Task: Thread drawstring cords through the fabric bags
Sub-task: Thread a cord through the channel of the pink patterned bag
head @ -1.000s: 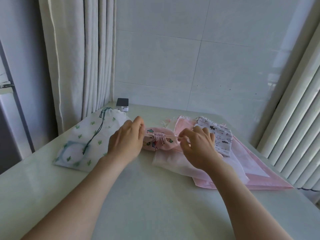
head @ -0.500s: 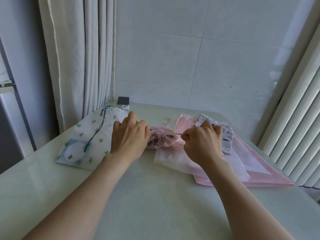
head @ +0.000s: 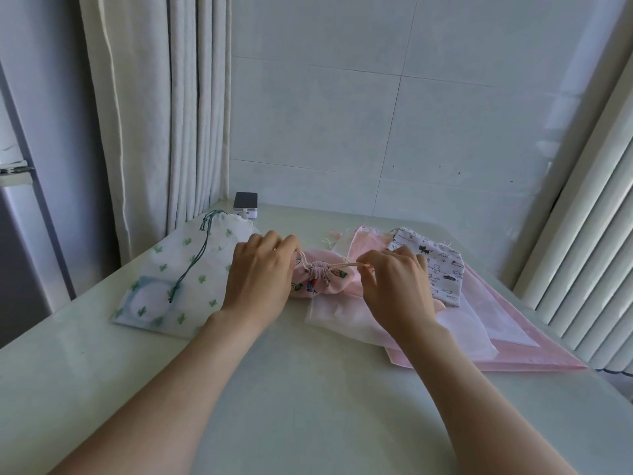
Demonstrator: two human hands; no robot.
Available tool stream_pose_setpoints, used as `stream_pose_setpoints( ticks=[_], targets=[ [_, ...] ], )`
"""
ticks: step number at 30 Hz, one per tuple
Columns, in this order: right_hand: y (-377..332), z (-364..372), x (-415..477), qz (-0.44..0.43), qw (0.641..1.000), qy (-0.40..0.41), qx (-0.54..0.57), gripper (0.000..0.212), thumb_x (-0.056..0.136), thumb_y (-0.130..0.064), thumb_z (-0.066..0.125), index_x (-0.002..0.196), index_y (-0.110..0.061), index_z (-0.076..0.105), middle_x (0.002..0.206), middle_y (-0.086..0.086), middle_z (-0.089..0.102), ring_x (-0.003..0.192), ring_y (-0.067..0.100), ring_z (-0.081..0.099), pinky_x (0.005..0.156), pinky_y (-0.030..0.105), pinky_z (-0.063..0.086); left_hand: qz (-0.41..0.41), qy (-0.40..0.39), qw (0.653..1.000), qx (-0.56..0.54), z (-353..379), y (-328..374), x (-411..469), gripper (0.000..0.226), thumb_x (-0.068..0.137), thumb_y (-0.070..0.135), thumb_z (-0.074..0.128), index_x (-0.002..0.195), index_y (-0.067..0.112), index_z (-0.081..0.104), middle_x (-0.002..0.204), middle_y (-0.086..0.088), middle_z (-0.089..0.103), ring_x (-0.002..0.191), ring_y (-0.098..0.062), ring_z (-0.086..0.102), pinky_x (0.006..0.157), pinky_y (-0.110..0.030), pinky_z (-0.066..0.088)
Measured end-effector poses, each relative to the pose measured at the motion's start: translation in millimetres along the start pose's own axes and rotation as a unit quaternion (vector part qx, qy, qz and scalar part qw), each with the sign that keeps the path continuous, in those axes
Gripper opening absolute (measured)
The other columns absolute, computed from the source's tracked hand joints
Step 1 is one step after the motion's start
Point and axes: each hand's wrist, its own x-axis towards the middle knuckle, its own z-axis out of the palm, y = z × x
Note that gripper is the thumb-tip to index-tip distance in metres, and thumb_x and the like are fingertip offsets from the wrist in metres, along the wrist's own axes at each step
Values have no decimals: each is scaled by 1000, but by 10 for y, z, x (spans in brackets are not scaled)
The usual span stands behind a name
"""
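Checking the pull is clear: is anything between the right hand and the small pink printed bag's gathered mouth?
Nothing visible: the pale pink cord pinched by the right hand runs bare to the small pink printed fabric bag.

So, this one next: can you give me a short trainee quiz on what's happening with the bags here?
1. True or false: the green cord lies on the cactus bag.
2. What does the right hand pinch?
A. the green cord
B. the cord of the pink bag
C. the cactus bag
3. Fill in: the pink bag's mouth is gathered ____ (open or shut).

Key: 1 true. 2 B. 3 shut.
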Motion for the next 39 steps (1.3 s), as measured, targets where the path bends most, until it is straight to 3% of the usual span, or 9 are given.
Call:
stream_pose_setpoints(
  ticks=[6,9,13,20,24,29,33,36,39],
  targets=[
    [-59,16,10,29,994,-13,106,17,93,-6,67,95,-16,81,82,6,76,73,33,67,65,39,54,-84,16,971,-225,-4,144,-7,16,103,16,58,104,23,72,87,7,74,80,-19,68,70,-35,54],
    [-124,10,-3,51,987,-16,150,21,95,-8,66,104,-18,82,91,-1,80,80,20,72,70,26,46,-138,-21,932,-333,-38,231,9,25,100,8,56,106,24,75,99,15,76,93,-3,71,79,-21,55],
    [-205,-33,-15,40,972,-50,225,32,93,-2,59,108,-21,80,90,-11,79,79,7,70,76,24,53,-197,-65,884,-418,-31,313,16,30,97,13,51,109,29,74,107,15,76,98,-4,74,87,-33,60],
    [-280,-66,-57,135,927,-155,313,32,97,-4,51,110,-21,75,65,-3,74,54,10,69,58,31,58,-206,-95,877,-423,57,302,-17,34,97,1,59,115,29,68,112,14,75,95,-8,76,89,-37,61],
    [-289,-124,-41,234,861,-148,426,34,95,2,45,106,-13,74,80,5,79,66,22,77,65,41,63,-260,-170,832,-460,51,328,-20,41,96,-2,55,119,31,59,109,7,77,81,-6,74,63,-22,57],
    [-265,-159,5,278,802,-129,512,32,92,-1,52,108,-14,76,93,2,81,90,29,77,84,42,61,-271,-176,795,-514,-35,380,11,20,109,15,47,117,22,64,100,-1,79,60,-13,63,59,-20,50],
    [-280,-124,11,224,815,-92,526,31,97,3,53,113,-10,76,100,2,81,101,18,76,96,42,60,-258,-184,793,-520,-75,358,13,16,111,16,49,118,22,61,94,1,79,53,-6,58,55,-17,47],
    [-283,-96,-3,177,833,-95,516,32,102,1,51,122,-10,74,111,-3,79,113,9,71,103,34,55,-251,-225,794,-506,-104,361,19,26,107,18,56,131,26,52,94,3,79,70,-6,62,73,-25,48],
    [-279,-83,-24,138,840,-122,511,35,106,-1,45,131,-9,69,109,4,79,95,13,75,92,37,59,-226,-253,777,-530,-176,407,18,37,104,11,58,134,29,46,94,1,80,70,0,65,70,-21,46]
  ],
)
